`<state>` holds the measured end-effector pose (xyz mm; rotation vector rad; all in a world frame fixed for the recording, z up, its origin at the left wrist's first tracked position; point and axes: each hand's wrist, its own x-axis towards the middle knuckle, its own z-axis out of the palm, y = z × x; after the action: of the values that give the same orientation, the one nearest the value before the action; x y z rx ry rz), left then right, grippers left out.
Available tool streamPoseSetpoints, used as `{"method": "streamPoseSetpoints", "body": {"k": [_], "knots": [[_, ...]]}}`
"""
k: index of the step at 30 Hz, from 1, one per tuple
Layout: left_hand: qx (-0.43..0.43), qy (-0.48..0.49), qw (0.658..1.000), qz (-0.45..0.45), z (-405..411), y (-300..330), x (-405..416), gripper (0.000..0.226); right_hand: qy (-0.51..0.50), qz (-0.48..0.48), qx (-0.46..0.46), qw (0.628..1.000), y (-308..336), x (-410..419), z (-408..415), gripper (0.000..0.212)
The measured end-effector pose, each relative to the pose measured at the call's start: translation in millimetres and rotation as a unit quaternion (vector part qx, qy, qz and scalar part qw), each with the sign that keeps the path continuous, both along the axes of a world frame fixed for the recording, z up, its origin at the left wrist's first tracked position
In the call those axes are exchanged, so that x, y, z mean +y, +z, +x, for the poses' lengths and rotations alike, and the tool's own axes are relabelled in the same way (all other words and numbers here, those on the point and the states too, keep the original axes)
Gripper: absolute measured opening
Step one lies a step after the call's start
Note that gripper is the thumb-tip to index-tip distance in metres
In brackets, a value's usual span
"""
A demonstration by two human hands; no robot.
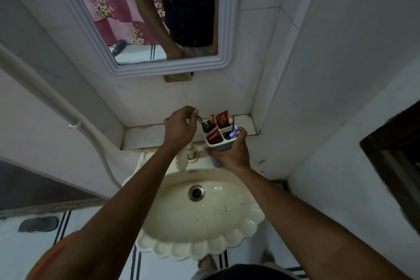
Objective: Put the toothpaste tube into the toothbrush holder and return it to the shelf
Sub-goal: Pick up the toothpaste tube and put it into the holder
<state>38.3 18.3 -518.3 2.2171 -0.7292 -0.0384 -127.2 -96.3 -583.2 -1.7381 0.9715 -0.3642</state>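
A white toothbrush holder (223,145) with four compartments is gripped from below and the side by my right hand (229,154), held over the sink's back edge just in front of the shelf (145,136). A red toothpaste tube (213,137) sits in its near-left compartment. Another red tube (222,120) stands in the far compartment, and purple toothbrushes (233,133) fill the right one. My left hand (180,127) is above the holder's left side, fingers pinched on the top of a toothbrush (201,120) that stands in the far-left compartment.
A cream scalloped sink (227,223) with a metal drain (196,192) lies below. A tap (192,152) stands at its back, between my wrists. A white-framed mirror (141,68) hangs above the tiled ledge. A wall corner closes in on the right, and a white pipe (56,102) runs down the left.
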Motion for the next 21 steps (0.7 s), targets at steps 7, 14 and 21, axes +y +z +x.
{"method": "streamPoseSetpoints", "body": {"k": [7, 14, 21], "knots": [[-0.022, 0.011, 1.000, -0.012, -2, -4, 37, 0.030, -0.054, -0.031, -0.019, 0.998, 17, 6, 12, 0.119], [-0.092, -0.002, 0.996, 0.017, -11, 51, 45, 0.049, -0.082, -0.113, -0.108, 0.984, 90, -1, 16, 0.120], [-0.212, 0.008, 0.977, -0.025, -17, 154, 32, 0.049, -0.086, -0.200, -0.226, 0.950, 208, -24, 5, 0.115]]}}
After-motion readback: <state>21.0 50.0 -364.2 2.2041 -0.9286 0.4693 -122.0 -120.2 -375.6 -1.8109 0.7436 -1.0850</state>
